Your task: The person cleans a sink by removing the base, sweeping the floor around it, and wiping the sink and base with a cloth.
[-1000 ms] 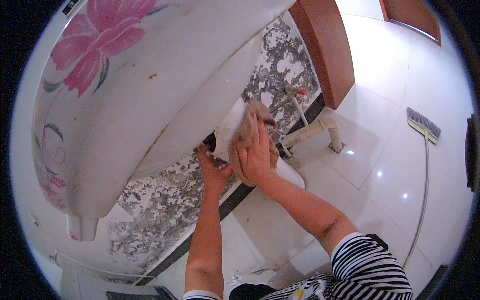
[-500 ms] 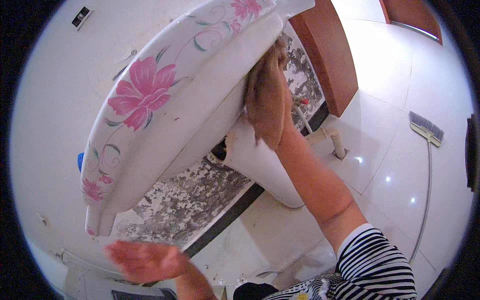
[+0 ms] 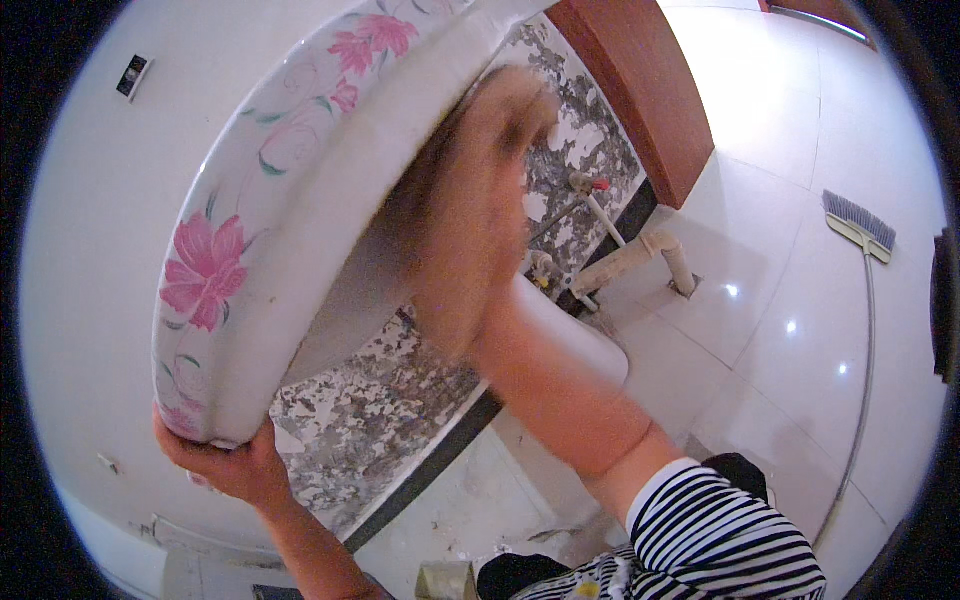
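Note:
A white ceramic washbasin point(image 3: 330, 150) with pink flowers and green leaves along its rim hangs tilted against the wall. My left hand point(image 3: 225, 460) grips its lower left end, fingers curled round the edge. My right hand point(image 3: 490, 240) is blurred at the basin's underside. What looks like a brown rag point(image 3: 450, 220) lies between that hand and the ceramic, its outline smeared. Below, partly hidden by my right forearm, leans a white ceramic pedestal point(image 3: 590, 340).
The wall point(image 3: 370, 400) under the basin is blotched and peeling. A pipe with a red-handled valve point(image 3: 597, 186) and a beige drain pipe point(image 3: 640, 258) stand right of it. Beyond are a reddish-brown wooden panel point(image 3: 650, 90) and a broom point(image 3: 862, 225) on the tiled floor.
My left hand, earlier spread and free below the basin, now holds its lower end. My right hand has moved left and down along the underside. The basin appears farther left and turned.

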Demonstrator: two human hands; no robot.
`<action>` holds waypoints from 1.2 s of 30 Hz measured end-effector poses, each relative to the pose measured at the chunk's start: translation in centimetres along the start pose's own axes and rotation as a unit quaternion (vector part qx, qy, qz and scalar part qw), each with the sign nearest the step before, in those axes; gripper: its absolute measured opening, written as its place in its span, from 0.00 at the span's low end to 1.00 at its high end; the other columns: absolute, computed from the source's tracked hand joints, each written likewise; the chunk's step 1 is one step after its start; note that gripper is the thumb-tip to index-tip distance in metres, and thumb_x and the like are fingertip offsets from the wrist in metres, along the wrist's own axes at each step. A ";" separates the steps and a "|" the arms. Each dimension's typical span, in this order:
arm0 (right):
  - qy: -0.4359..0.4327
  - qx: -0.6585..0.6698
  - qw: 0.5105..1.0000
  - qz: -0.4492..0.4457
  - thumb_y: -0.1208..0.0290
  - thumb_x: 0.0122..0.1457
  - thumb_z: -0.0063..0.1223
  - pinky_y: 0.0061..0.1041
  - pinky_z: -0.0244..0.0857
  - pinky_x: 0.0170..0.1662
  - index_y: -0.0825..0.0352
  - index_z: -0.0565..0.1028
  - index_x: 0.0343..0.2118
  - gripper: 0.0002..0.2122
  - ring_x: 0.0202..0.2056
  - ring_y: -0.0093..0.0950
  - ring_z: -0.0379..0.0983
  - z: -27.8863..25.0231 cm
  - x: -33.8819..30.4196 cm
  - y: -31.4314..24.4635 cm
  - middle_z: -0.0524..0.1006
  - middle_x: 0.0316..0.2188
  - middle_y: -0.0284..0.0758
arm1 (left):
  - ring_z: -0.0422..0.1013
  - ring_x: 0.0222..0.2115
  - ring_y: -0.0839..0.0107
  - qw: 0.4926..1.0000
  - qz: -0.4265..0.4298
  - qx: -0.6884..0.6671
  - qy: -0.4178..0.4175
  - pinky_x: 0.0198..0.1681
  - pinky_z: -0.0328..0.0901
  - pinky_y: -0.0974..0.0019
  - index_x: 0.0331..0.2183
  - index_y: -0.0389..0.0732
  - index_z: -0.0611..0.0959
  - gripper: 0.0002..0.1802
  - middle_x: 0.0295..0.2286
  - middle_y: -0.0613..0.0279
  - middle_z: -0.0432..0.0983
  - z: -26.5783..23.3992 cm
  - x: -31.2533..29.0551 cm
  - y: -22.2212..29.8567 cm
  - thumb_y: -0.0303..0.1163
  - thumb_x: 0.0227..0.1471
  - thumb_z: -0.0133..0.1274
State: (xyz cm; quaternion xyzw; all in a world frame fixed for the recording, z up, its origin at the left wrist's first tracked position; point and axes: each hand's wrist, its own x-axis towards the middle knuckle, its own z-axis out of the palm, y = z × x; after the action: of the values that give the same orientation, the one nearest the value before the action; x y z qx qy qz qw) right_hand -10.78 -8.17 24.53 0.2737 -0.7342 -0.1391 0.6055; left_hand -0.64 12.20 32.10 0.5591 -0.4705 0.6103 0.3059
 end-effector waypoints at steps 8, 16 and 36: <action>-0.023 -0.955 0.170 -0.242 0.66 0.55 0.36 0.30 0.38 0.54 0.75 0.51 0.51 0.24 0.52 0.37 0.51 -1.7 -3.3 7.7 0.57 0.49 0.46 | 0.59 0.44 0.59 0.997 -0.005 -0.080 0.003 0.48 0.54 0.60 0.48 0.38 0.59 0.48 0.44 0.54 0.59 0.8 0.2 -0.8 0.31 0.20 0.65; 0.111 -0.847 0.415 -0.314 0.64 0.53 0.43 0.23 0.59 0.38 0.65 0.66 0.37 0.13 0.34 0.25 0.63 5.7 8.1 -1.8 0.67 0.33 0.35 | 0.57 0.45 0.63 0.993 -0.002 -0.115 -0.031 0.49 0.52 0.61 0.47 0.39 0.60 0.44 0.44 0.57 0.59 0.2 0.2 0.2 0.24 0.24 0.61; 0.066 -0.829 0.451 -0.324 0.61 0.56 0.36 0.21 0.55 0.47 0.64 0.61 0.45 0.17 0.40 0.23 0.62 1.4 1.5 7.5 0.67 0.38 0.34 | 0.56 0.45 0.62 0.992 0.020 -0.123 -0.021 0.50 0.49 0.61 0.47 0.39 0.61 0.42 0.43 0.57 0.58 0.3 0.4 0.2 0.21 0.25 0.59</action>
State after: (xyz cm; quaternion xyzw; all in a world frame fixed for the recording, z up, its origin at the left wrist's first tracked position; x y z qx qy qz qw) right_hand -14.06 -3.07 29.46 -0.1312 -0.0874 -0.8494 0.5037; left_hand -0.79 11.75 32.42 0.5205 -0.5592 0.5417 0.3506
